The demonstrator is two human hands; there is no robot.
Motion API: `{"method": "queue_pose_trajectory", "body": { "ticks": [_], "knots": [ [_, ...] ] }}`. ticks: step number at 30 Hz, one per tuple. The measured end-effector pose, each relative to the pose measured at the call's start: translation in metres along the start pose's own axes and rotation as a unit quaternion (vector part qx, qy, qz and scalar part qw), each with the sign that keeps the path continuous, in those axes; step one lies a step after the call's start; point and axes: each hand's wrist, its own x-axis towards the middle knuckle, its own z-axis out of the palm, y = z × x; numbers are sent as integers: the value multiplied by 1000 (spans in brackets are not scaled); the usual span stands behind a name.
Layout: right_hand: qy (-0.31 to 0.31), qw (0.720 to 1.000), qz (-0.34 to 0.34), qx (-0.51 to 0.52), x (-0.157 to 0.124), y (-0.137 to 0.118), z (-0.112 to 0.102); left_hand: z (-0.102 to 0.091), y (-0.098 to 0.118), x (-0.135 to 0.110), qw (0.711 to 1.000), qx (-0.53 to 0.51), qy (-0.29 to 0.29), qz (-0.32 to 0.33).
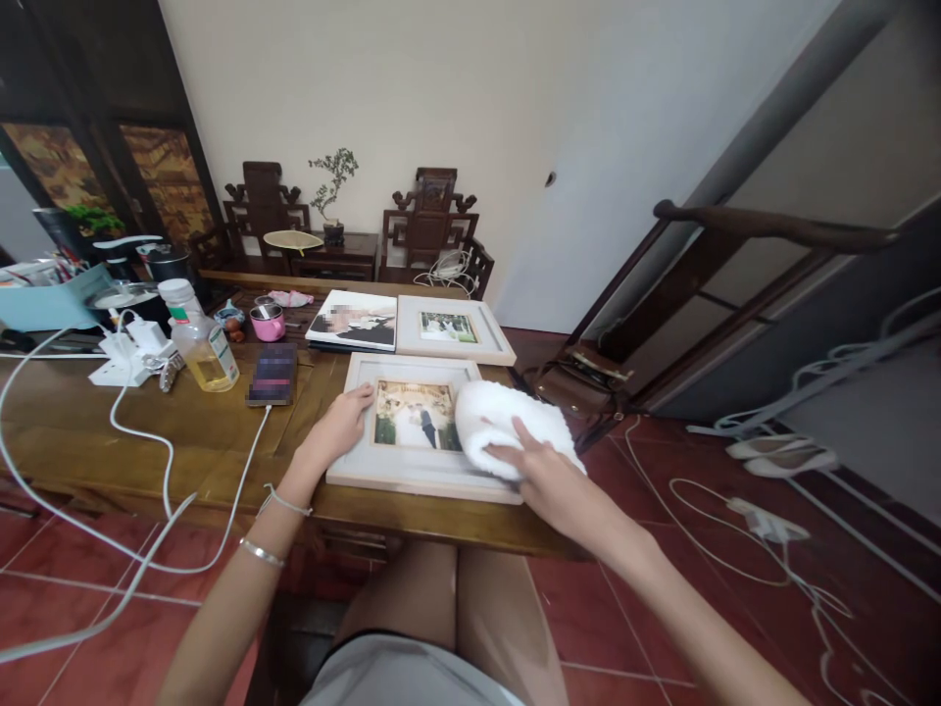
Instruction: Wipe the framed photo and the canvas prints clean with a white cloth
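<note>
A light wooden picture frame [347, 465] lies flat on the table in front of me, with a wedding photo [413, 416] in its middle. My left hand [339, 424] grips the frame's left edge, fingertips resting on its border. Under my right hand [542, 473] is a folded white towel [507, 417], pinched between the thumb and fingers. The towel covers the frame's right side and sticks out past it. Part of my right hand's grip is hidden in the folds.
Behind lie a second framed photo [481, 338] and a white photo panel [368, 319]. To the left are a charging phone [272, 375], a bottle of yellow liquid [206, 353], a pink cup [268, 322] and a power strip [118, 368]. A wooden chair [618, 333] stands right.
</note>
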Motion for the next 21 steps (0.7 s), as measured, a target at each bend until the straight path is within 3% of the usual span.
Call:
{"method": "queue_pose_trajectory", "body": {
  "ticks": [4,8,11,14,19,21],
  "knots": [
    [38,999,-6,30,54,16,-7,-3,2,-1,1000,3,-10,-14],
    [59,998,9,23,112,13,-20,-2,1,-1,1000,0,-1,-19],
    [67,998,19,-9,123,2,-19,0,-1,-1,1000,1,15,-21],
    [49,998,-18,-46,91,-12,-12,2,-2,0,999,2,28,-26],
    [-75,994,-79,-4,-5,-35,-15,4,1,0,999,-2,36,-31],
    [-101,990,-94,19,-30,-44,-19,4,2,0,999,-3,32,-34]
  ]
}}
